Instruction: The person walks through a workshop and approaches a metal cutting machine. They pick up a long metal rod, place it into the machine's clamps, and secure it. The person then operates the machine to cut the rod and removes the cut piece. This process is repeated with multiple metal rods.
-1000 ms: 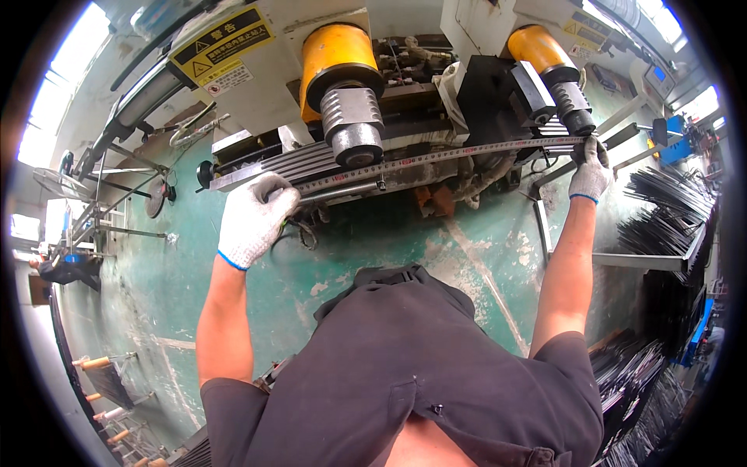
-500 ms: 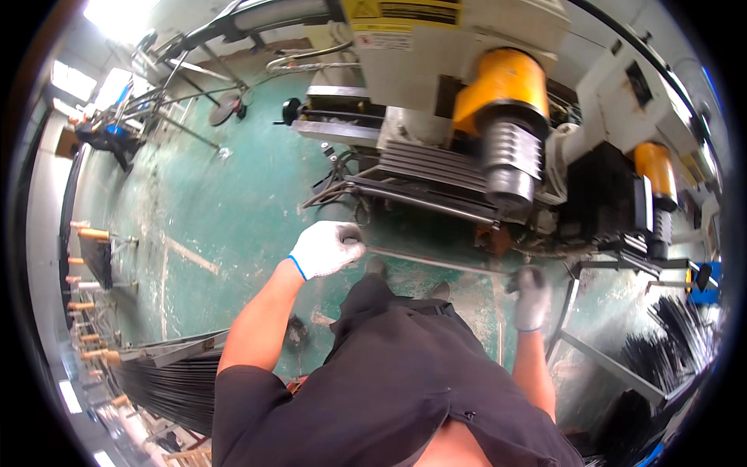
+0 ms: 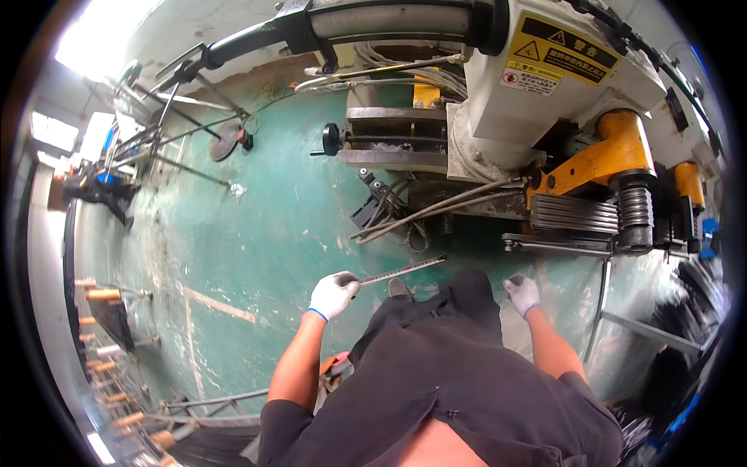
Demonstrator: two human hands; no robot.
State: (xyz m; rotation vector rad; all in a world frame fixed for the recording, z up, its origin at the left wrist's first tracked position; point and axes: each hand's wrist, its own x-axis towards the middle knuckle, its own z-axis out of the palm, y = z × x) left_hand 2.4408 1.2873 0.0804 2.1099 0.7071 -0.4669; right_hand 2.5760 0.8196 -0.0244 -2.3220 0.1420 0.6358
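Note:
My left hand [image 3: 334, 295], in a white glove with a blue cuff edge, is closed on a tape measure. Its marked blade [image 3: 401, 270] sticks out to the right over the green floor and ends in a dark tip, free of my other hand; the case is mostly hidden in the glove. To the right, apart from the blade tip, my right hand [image 3: 523, 293] wears a matching glove. Its fingers are curled, and nothing shows in them. Beyond both hands is a machine with an orange arm [image 3: 599, 159] and a ribbed metal cylinder [image 3: 635, 214].
A bench-like metal slide with a black handwheel [image 3: 331, 140] stands ahead, cables [image 3: 436, 208] hanging near it. Metal frame legs [image 3: 597, 307] and bundles of dark rods [image 3: 696, 300] are at the right. Racks with orange-tipped bars [image 3: 105, 295] line the left; a metal stand [image 3: 187, 162] is at far left.
The strip that stretched between both hands now ends short of my right hand, which has let go. My view has swung left, so the machine sits farther right.

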